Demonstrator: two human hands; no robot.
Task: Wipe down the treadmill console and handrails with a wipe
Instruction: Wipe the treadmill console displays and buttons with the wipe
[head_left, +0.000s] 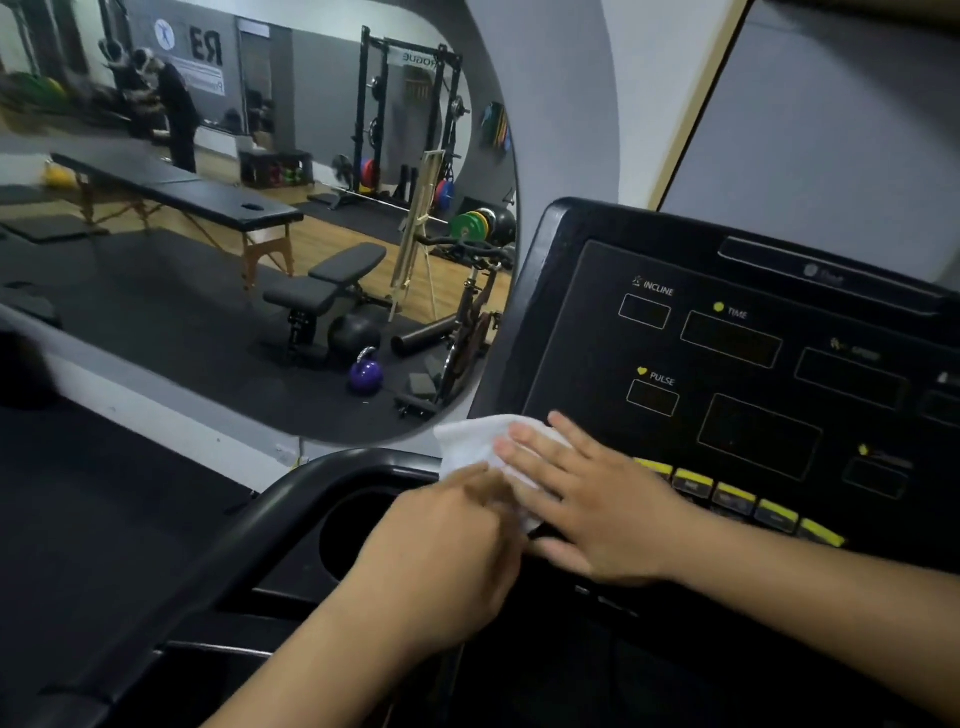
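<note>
Wipe at the console's lower left corner, both hands at it

Your right hand (587, 509) lies flat on the white wipe (478, 441). The fingers are straight and spread and the palm is down, so the grip is apart and presses rather than clutches. The wipe sits on the lower left corner of the black treadmill console (727, 364). Part of it bunches out past your fingertips toward the console's left edge.

Your left hand (447, 545) comes in from below and meets the wipe's near edge, knuckles up and fingers bent. It is motion-blurred, so I cannot tell whether its grip pinches the cloth or only touches it.

Console notes: the display windows are dark, with INCLINE, TIME and PULSE labels readable. A row of yellow buttons (737, 493) runs along the lower edge, and its left end is hidden under your right hand.

The left handrail (249, 545) curves down and away from the console corner, just beside your left hand — neither hand is on it. A round cup holder (353, 525) sits between the rail and the console, partly behind your left wrist.

Beyond the console a large rounded mirror (260, 208) reflects the gym floor — a purple kettlebell (366, 371), a black squat rack (405, 104) and a person standing at the far wall
</note>
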